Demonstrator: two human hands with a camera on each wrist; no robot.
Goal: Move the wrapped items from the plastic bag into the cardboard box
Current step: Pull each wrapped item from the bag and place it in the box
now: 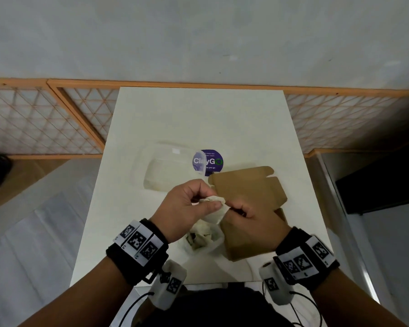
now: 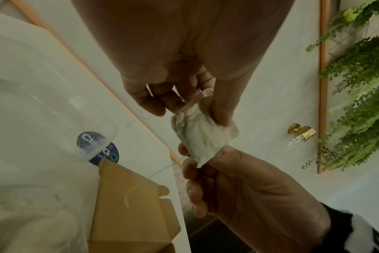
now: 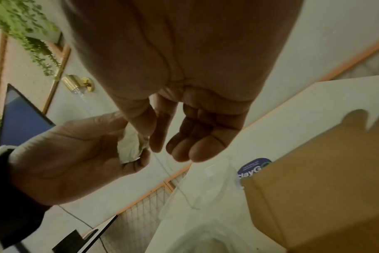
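Note:
A small wrapped item (image 1: 216, 210) in crumpled pale paper hangs in the air between my two hands. My left hand (image 1: 207, 200) pinches its upper end between thumb and fingers; the left wrist view shows this wrapped item (image 2: 201, 135) clearly. My right hand (image 1: 234, 208) pinches its other corner with thumb and forefinger (image 3: 156, 143). Below the hands, the thin white plastic bag (image 1: 216, 241) lies on the table with more wrapped items (image 1: 198, 237) inside. The brown cardboard box (image 1: 248, 192) stands just right of the bag, its tabbed lid flap raised; my right hand hides part of it.
A clear plastic container (image 1: 165, 168) lies behind the bag on the white table (image 1: 198, 119), partly over a round purple sticker (image 1: 211, 161). The table's right edge runs close to the box. A lattice screen (image 1: 45, 121) stands behind the table.

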